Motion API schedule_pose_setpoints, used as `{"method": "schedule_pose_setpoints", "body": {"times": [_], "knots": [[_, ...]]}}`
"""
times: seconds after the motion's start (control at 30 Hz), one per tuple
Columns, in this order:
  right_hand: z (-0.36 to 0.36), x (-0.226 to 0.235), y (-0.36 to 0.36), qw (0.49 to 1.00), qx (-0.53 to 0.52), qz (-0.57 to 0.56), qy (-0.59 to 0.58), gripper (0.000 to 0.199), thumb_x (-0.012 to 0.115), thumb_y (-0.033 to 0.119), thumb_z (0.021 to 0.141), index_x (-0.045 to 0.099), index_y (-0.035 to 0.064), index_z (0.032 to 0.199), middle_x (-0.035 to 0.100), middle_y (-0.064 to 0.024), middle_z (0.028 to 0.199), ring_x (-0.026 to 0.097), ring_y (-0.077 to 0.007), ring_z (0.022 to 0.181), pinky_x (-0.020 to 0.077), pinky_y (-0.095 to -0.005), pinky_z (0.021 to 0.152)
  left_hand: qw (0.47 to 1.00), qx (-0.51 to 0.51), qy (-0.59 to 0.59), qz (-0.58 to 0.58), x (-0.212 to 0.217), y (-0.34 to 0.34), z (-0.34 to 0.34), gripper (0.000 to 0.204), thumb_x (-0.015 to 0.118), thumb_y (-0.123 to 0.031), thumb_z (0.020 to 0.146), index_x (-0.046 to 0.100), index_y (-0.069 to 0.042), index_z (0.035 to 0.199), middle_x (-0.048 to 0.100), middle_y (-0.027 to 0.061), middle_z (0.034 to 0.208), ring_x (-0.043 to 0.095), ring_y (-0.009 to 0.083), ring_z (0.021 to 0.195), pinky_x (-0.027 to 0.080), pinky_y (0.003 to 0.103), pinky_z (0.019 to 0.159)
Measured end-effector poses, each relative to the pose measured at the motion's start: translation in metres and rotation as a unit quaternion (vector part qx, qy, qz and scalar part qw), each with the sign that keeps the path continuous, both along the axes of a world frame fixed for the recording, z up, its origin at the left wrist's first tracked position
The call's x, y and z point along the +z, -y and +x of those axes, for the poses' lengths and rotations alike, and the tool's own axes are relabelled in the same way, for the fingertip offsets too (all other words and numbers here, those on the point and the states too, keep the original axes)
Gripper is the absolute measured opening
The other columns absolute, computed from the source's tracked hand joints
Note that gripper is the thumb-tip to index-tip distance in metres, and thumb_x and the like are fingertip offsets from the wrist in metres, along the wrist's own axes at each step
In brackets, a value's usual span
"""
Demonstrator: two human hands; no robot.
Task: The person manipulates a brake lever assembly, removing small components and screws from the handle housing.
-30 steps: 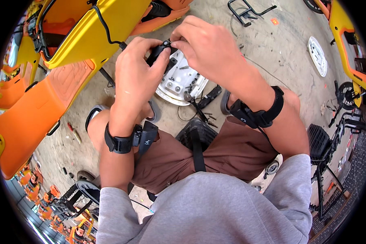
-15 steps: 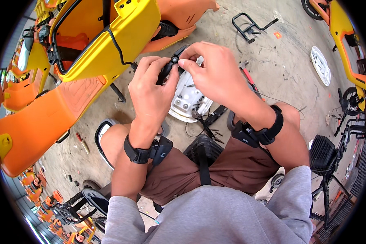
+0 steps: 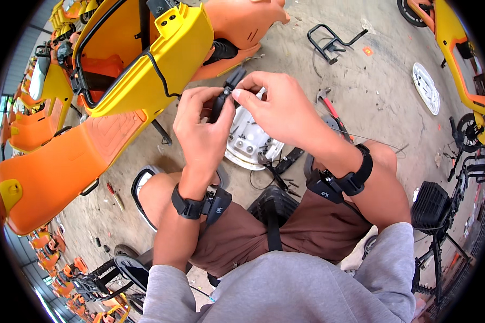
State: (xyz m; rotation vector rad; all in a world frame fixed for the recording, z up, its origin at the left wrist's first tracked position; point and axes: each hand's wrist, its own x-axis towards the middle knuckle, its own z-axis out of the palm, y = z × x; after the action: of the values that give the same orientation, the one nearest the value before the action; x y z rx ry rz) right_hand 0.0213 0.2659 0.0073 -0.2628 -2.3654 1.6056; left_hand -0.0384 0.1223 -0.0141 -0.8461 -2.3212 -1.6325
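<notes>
In front of me, above the floor, my left hand [image 3: 205,121] is closed around the lower end of a black jointed part [image 3: 230,86]. The part tilts up to the right, with a small round metal fastener at its joint. My right hand [image 3: 277,105] pinches at that joint from the right side, thumb and forefinger together. Whether a tiny piece sits between those fingertips is too small to tell. Below both hands, a white moulded shell [image 3: 248,148] lies on the floor between my feet, partly hidden by the hands, with several small screws and dark bits on it.
At the left stands a yellow and orange vehicle body [image 3: 178,59], close to my left hand. A red-handled hammer [image 3: 331,107] lies beyond my right forearm. Farther off are a black metal frame [image 3: 334,43] and a white oval panel [image 3: 425,89]. A screwdriver [image 3: 115,196] lies at the left.
The black part has been turned more upright and its upper end now shows clear of the fingers. Both hands have come slightly lower in the picture. The grip appears the same.
</notes>
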Motion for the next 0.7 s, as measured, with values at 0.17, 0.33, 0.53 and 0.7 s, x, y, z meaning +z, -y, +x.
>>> {"method": "schedule_pose_setpoints", "body": {"times": [0.17,0.33,0.53,0.7], "knots": [[0.008,0.011,-0.006,0.994,-0.003,0.083,-0.072,0.012,0.063,0.01,0.084,0.066,-0.0006,0.088,0.062,-0.0121,0.08,0.059,-0.0239,0.067,0.0455,-0.0346,0.06,0.935,-0.145,0.291,0.139,0.009,0.007,-0.004,0.024,0.067,0.004,0.084,0.062,0.008,0.107,0.059,0.007,0.107,0.061,0.011,0.085,0.051,0.024,0.074],[0.018,0.009,-0.019,0.974,0.027,0.182,-0.133,0.007,0.066,0.003,0.081,0.064,0.0003,0.088,0.059,-0.0104,0.079,0.058,-0.0261,0.064,0.0449,-0.034,0.057,0.905,-0.191,0.362,0.12,0.016,0.009,0.003,0.029,0.067,0.003,0.085,0.061,0.009,0.113,0.059,0.0081,0.107,0.063,0.0141,0.096,0.051,0.024,0.081],[0.019,0.005,-0.024,0.943,0.031,0.269,-0.195,0.007,0.067,0.001,0.079,0.064,0.0034,0.085,0.061,-0.007,0.079,0.059,-0.0251,0.061,0.0461,-0.0315,0.051,0.934,-0.178,0.298,0.084,0.023,0.005,0.01,0.027,0.069,0.005,0.083,0.065,0.006,0.11,0.059,0.0085,0.105,0.064,0.0147,0.095,0.053,0.024,0.08],[0.027,0.014,-0.019,0.96,0.022,0.212,-0.183,0.007,0.068,0.0,0.079,0.066,0.0028,0.085,0.061,-0.0068,0.079,0.057,-0.0187,0.055,0.0438,-0.0285,0.047,0.942,-0.172,0.265,0.115,0.024,0.006,0.011,0.028,0.072,0.007,0.08,0.068,0.004,0.108,0.059,0.0089,0.106,0.064,0.0146,0.093,0.056,0.024,0.077]]}}
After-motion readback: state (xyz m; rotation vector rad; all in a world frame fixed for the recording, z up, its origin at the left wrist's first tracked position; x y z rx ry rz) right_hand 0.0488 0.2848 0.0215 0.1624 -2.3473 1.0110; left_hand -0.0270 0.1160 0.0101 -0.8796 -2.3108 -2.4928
